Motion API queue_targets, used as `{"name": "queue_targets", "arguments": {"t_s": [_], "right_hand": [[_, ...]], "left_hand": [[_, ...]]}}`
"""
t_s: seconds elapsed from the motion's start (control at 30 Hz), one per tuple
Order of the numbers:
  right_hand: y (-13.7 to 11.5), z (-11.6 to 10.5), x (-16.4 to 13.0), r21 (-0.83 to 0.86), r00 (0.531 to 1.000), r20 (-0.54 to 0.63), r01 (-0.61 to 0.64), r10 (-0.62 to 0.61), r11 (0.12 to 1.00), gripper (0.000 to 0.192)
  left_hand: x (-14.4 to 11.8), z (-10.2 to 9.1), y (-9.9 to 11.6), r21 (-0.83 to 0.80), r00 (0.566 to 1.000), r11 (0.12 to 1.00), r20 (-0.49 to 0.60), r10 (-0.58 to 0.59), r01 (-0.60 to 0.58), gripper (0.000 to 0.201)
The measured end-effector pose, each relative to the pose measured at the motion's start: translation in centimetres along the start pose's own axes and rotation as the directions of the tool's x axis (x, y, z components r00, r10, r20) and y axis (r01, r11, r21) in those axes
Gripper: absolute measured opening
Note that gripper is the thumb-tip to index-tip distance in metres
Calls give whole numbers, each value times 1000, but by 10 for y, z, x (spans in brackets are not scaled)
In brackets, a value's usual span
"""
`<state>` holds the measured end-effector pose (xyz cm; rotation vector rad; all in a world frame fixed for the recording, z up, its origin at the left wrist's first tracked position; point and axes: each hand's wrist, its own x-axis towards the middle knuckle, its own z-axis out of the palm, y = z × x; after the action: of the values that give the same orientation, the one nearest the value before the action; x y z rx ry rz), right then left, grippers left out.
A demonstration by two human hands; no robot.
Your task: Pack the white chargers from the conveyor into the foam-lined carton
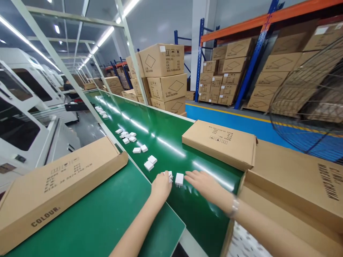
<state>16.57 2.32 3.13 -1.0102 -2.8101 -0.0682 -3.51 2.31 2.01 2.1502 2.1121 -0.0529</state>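
My left hand (160, 187) is over the green conveyor belt (166, 139), its fingers closed around white plug chargers (170, 174); the hand partly hides them, so how many it holds is unclear. Just right of it a single white charger (179, 179) sits on the belt with its metal prongs toward me. My right hand (202, 184) reaches in beside that charger, fingers stretched out and holding nothing, slightly blurred. Farther up the belt lie two chargers side by side (150, 162), another pair (140, 149) and a loose cluster (126, 136).
An open carton (292, 200) stands at right, with white items (248, 241) low beside my right forearm. A flat closed carton (219, 142) rests across the belt's far edge. Another long carton (64, 185) lies on the green side table (107, 221). A wire fan guard (308, 96) is at right.
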Motion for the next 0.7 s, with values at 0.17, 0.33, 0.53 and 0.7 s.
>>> {"name": "queue_targets", "arguments": {"t_s": [0.17,0.33,0.53,0.7], "right_hand": [[-20,40,52,-43,984,140,120,-113,992,20],[-15,34,65,-60,986,161,-20,30,998,18],[-41,32,112,-21,963,240,-122,124,992,19],[-55,36,131,10,921,330,-220,204,976,17]], "left_hand": [[23,-36,-65,-198,978,962,-47,-201,188,27],[62,-33,-113,-191,1000,981,-5,-17,16,35],[83,-8,-120,-99,980,984,116,159,-147,37],[85,-4,-112,9,951,968,190,245,-252,34]]}}
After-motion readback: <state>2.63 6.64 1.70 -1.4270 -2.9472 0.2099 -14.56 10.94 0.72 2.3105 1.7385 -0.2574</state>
